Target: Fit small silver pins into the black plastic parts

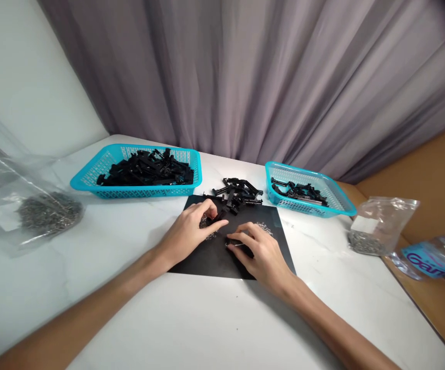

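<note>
Over the left side of a black mat [214, 262], my left hand [189, 224] curls its thumb and index finger around a narrow black plastic part [215, 216]. My right hand [260, 250] is closed in a pinch near the mat's middle. Something small, dark and partly silvery shows at its fingertips, too small to name. Small metal pieces [211, 236] lie beside my left fingers, and a second scatter of metal pieces [264, 227] lies behind my right hand. At the mat's far edge sits a loose pile of black plastic parts [237, 192].
A blue basket [145, 191] full of black parts stands back left; a smaller blue basket [307, 207] holds fewer at back right. Clear bags of metal pieces lie left [48, 213] and right [367, 241]. A plastic bottle [434, 257] lies far right. A curtain [222, 77] hangs behind.
</note>
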The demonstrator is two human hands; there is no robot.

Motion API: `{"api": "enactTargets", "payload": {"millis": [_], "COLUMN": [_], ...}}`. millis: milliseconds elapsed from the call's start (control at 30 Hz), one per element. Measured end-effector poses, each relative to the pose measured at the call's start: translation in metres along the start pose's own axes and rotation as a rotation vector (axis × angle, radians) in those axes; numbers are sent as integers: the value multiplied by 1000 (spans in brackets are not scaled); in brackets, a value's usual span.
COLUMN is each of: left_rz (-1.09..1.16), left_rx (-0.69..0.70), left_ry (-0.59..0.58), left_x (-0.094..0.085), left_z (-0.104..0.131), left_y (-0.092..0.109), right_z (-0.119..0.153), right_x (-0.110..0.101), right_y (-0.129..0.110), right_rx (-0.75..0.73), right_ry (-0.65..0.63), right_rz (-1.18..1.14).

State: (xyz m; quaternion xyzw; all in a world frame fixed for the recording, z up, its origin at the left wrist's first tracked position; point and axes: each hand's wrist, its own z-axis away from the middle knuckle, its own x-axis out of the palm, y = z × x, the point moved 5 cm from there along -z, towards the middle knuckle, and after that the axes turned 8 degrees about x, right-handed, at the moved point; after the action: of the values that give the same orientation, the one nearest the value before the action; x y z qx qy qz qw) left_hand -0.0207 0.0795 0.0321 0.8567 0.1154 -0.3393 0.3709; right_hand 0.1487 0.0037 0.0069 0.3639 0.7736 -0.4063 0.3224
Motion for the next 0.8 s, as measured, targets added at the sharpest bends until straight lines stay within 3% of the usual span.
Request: {"api": "enactTargets", "payload": {"millis": [233, 467, 633, 800], "left_rz": [-13, 42, 207, 385], "left_rx": [10, -5, -97, -155], "left_ry": [-21, -32, -113, -216], "left_x": [2, 5, 10, 18], "left_z": [0, 1, 1, 4], "left_y": [2, -1, 4, 11], "right_z": [7, -3, -5, -5], "right_x": [1, 3, -8, -11], "right_y": [-6, 6, 13, 16], "right_rx": [-113, 3, 100, 103], "right_ry": [-132, 41, 75, 90], "right_rz": [124, -29, -321, -371]}}
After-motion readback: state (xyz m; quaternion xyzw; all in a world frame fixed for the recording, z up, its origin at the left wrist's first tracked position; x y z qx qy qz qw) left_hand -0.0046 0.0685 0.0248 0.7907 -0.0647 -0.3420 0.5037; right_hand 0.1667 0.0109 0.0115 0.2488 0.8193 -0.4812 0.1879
